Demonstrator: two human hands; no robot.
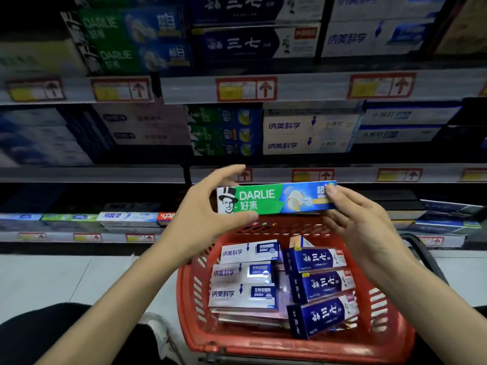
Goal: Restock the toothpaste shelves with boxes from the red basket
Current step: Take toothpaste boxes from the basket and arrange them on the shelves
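Two hands share Darlie box (274, 198): left hand (205, 217) pinches left end, right hand (361, 225) pinches right end. Box hovers above far rim of red basket (263, 346), long axis left-right. Matching Darlie stack (224, 133) lies farther, slightly left, on mid shelf.

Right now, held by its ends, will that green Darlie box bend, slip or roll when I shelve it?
Probably stiff: the Darlie box spans straight between the left hand and right hand, gripped only at its ends. Likely light, since fingers alone carry it. Flat sides should slide, not roll, though glossy card may slip.
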